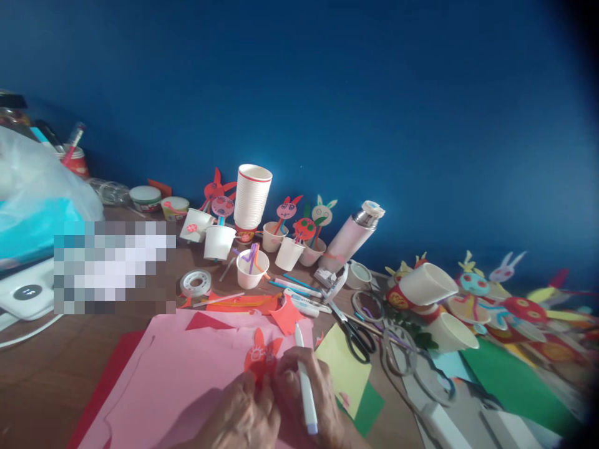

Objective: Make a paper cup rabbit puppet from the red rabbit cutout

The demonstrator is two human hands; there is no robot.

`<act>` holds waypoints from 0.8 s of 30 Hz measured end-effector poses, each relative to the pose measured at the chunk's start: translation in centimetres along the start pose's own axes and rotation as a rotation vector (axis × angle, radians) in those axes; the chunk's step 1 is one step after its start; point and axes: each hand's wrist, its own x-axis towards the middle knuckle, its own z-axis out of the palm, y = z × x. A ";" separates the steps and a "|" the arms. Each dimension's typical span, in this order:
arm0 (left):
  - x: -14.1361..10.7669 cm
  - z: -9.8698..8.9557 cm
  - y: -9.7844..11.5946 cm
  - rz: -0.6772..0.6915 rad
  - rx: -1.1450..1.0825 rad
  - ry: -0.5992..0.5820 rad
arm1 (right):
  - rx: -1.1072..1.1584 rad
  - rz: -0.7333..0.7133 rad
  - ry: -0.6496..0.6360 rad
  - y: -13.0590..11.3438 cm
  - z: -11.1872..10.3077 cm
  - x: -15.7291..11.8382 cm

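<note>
A red-orange paper rabbit head (256,368) with white-drawn eyes lies on a pink paper sheet (187,362). My left hand (246,415) has its fingers bent down over the lower part of the cutout, holding it. Beside it, my right hand (311,386) is closed around a white marker (306,386), whose purplish end points toward me. The right fingertips are close to the cutout's right edge; whether they touch it I cannot tell. An orange paper scrap (286,315) lies just beyond the marker.
Black-handled scissors (358,340) lie on yellow paper (334,362) at right. Behind are a tape roll (195,284), a cup of straws (253,268), stacked paper cups (253,196), paper rabbits in cups, and a pink thermos (349,240). A white plastic bag (47,168) sits left.
</note>
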 end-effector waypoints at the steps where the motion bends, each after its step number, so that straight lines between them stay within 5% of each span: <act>1: 0.0 0.0 0.0 -0.025 0.000 0.008 | 0.019 0.004 -0.004 0.1 0.0 0.0; 17: -0.3 0.8 -0.1 -0.053 -0.033 -0.052 | 0.188 0.001 0.015 1.9 0.2 -0.7; 24: 0.8 -1.1 -1.1 0.051 0.011 0.034 | 0.096 -0.048 0.129 1.7 0.0 -1.0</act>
